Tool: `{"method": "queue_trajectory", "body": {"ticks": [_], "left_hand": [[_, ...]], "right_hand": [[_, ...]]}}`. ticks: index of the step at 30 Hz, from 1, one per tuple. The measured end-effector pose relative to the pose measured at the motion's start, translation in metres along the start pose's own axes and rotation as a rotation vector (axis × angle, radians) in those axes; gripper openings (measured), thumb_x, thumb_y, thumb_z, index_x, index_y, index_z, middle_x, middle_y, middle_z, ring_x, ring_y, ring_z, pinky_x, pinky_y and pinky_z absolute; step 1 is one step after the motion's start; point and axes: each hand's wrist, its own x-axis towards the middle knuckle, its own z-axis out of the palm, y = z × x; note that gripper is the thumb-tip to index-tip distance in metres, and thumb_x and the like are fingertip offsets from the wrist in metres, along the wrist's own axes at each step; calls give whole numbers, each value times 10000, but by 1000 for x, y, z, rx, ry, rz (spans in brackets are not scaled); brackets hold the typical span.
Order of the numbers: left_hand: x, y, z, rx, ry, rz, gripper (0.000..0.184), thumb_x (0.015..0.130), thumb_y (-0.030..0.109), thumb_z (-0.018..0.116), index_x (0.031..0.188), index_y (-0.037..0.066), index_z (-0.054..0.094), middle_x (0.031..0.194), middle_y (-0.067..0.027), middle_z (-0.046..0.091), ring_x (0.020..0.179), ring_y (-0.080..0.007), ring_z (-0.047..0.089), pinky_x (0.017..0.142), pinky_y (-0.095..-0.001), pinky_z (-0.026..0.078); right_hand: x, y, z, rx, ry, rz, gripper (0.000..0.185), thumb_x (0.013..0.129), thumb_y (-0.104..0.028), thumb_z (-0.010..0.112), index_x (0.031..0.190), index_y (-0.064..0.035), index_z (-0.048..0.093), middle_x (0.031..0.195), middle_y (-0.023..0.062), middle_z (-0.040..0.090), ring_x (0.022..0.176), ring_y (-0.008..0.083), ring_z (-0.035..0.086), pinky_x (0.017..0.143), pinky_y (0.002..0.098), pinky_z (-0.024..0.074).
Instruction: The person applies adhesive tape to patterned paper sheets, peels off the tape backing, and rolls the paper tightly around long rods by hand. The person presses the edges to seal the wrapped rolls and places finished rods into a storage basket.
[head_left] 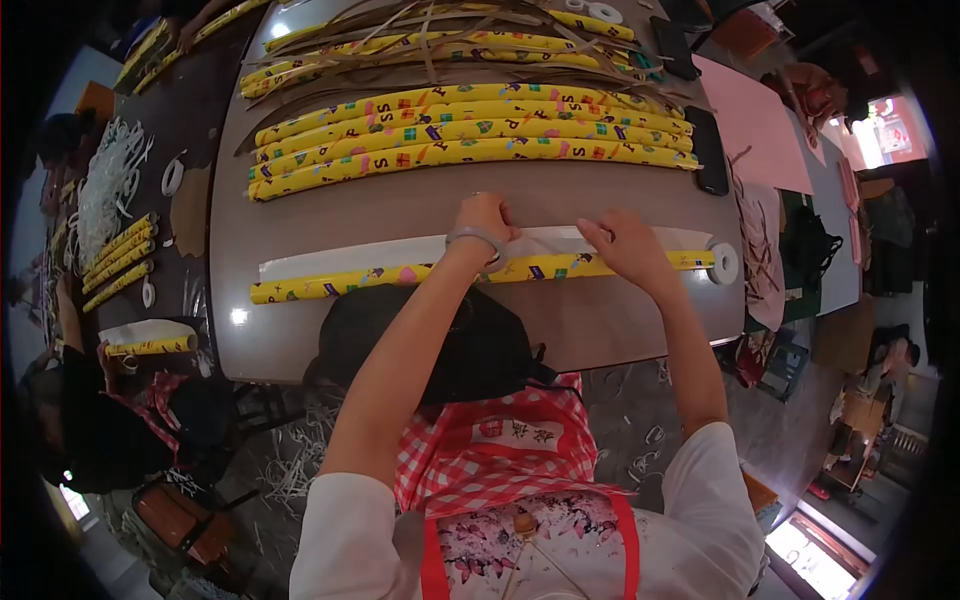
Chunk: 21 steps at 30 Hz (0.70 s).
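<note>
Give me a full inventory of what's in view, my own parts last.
Table: one, grey-brown, centre
Long roll: one, yellow, near side
White sheet: one, white, behind long roll
Middle rolls: about four, yellow, mid-table
Far rolls: several, yellow, far side
Brown strips: many, brown, over far rolls
Tape-like rolls: several, white, scattered
Flat objects: two, black, right table edge
Short rolls: several, yellow, left
White strips: many, white, left
Pink sheeting: at least one, pink, right
Other person: at least one, dark clothing, lower left
Black item: one, black, near table edge, kind unclear
Apron: one, red-white, torso
Left hand: one, bare, over white sheet
Right hand: one, bare, by long roll
</note>
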Motion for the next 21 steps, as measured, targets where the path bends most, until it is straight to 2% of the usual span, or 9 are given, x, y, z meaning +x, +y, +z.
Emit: {"method": "queue_trajectory", "body": {"ticks": [2,5,6,9,11,14,15,17,21], "left_hand": [[0,7,-5,36,-74,-56,226,621,148,790,753,39,642,842,-125,658,843,-273,626,761,-358,499],[0,11,-7,43,-100,-99,216,626,141,786,746,39,638,832,-125,657,844,-277,625,761,-359,498],[0,12,-8,42,-104,-98,216,626,141,786,746,39,638,832,-125,657,844,-277,625,761,-359,498],[0,13,-8,60,-108,-90,212,627,141,784,743,41,638,827,-123,658,840,-276,626,762,-359,498],[0,16,-9,87,-116,-109,206,627,137,782,741,45,638,828,-121,658,837,-276,627,763,-360,497],[-1,14,-9,69,-97,-79,207,621,135,783,740,49,638,821,-124,656,828,-277,627,757,-361,496],[0,11,-7,72,-101,-78,207,621,135,783,740,49,638,821,-124,656,828,-277,627,757,-361,496],[3,4,-2,90,-43,-12,241,619,167,800,743,37,640,739,-100,654,698,-230,633,666,-331,505],[4,3,-1,107,-52,-11,239,617,163,798,737,35,636,729,-91,653,689,-215,632,649,-321,504]], "right_hand": [[-3,7,-3,165,-22,121,449,854,-404,554,712,22,569,653,141,504,636,280,537,603,364,425],[-9,5,-24,130,-51,211,482,844,-452,533,723,14,563,698,175,566,676,356,567,645,425,438],[-10,10,-26,128,-53,215,482,844,-452,533,723,14,563,698,175,566,676,356,567,645,425,438],[-14,26,-32,68,31,133,428,820,-398,592,715,15,550,693,164,561,642,330,563,625,396,440],[-17,34,-34,155,32,124,376,795,-349,640,727,12,556,690,151,558,638,300,560,611,375,442],[-20,49,-31,193,136,32,362,794,-337,644,740,11,561,687,144,555,637,277,553,601,368,438],[-21,52,-33,194,137,36,362,794,-337,644,740,11,561,687,144,555,637,277,553,601,368,438],[-25,59,-40,193,99,85,273,823,-261,624,799,6,571,768,104,595,695,215,562,647,313,448],[-30,75,-50,148,74,119,274,817,-261,628,797,5,564,774,111,597,682,219,562,634,318,443]]}}
